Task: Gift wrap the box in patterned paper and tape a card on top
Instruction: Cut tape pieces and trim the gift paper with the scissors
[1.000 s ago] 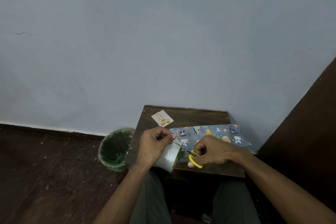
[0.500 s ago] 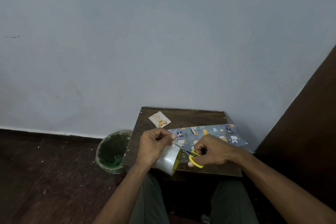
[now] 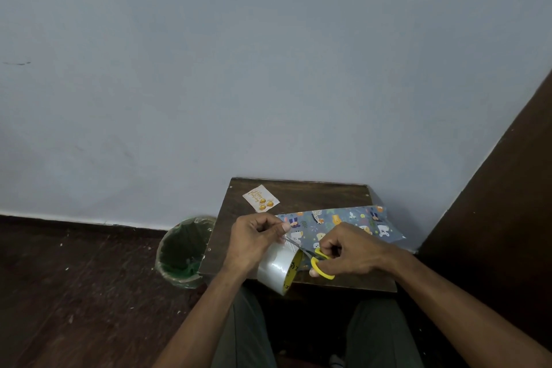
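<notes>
Two hands meet over the near edge of the small wooden table [image 3: 328, 191]: the left hand [image 3: 254, 243] pinches a pulled-out tongue of clear tape between thumb and forefinger while the tape roll [image 3: 276, 267] hangs below it, and the right hand [image 3: 351, 249], at 3 o'clock from the left, has its fingers curled through the yellow handles of the scissors [image 3: 313, 257], whose blades reach toward the stretched strip. I judge that tape to be light, limp and sticky, apt to curl onto itself, so it is best held taut by its free end, as here. At 12 o'clock from the right hand lies the patterned paper [image 3: 343, 222], thin, easily creased or torn, best taken by its edges. At 11 o'clock from the left hand, well apart, the card [image 3: 260, 198] lies flat; it looks light and fairly stiff, easy to lift by a corner. Whether the box sits under the paper cannot be told, since the hands cover its near part. Blade tips are too small to say whether they touch the tape, and a green bin [image 3: 185, 251] stands on the floor at 9 o'clock
</notes>
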